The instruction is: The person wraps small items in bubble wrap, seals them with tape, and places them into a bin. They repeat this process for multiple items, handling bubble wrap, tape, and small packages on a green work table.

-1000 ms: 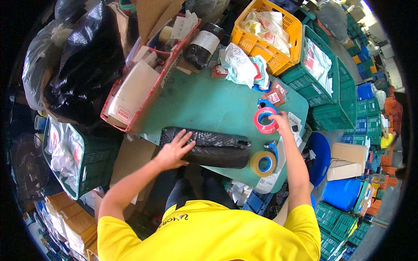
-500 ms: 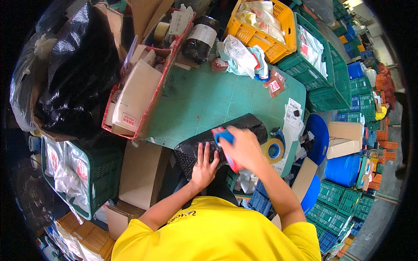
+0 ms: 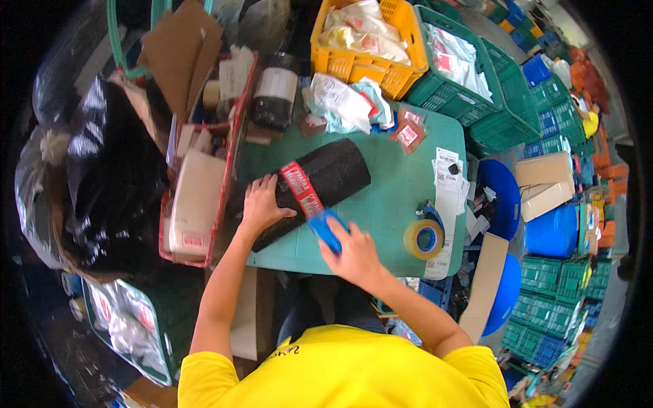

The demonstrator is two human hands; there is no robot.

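Observation:
A black plastic-wrapped parcel (image 3: 338, 168), shaped like a thick roll, lies slantwise on the green table. My left hand (image 3: 262, 207) rests on its left end, fingers laid over the wrap and thumb stretched out. Across the parcel's middle runs a strip of red tape (image 3: 299, 185) with white print. The strip leads down to a blue tape dispenser (image 3: 328, 230). My right hand (image 3: 357, 257) is closed around the dispenser, at the near side of the parcel.
A roll of clear tape (image 3: 411, 239) in a dispenser sits right on the table (image 3: 388, 197), beside paper labels (image 3: 447, 160). A red-edged box (image 3: 224, 224) stands left. Bags (image 3: 343, 102) and another wrapped roll (image 3: 275, 92) lie behind; yellow (image 3: 381, 73) and green crates (image 3: 469, 109) stand at the back.
The parcel now lies farther onto the table, turned, with red tape across it. My left hand has shifted left along it; my right hand has moved left and down with the dispenser.

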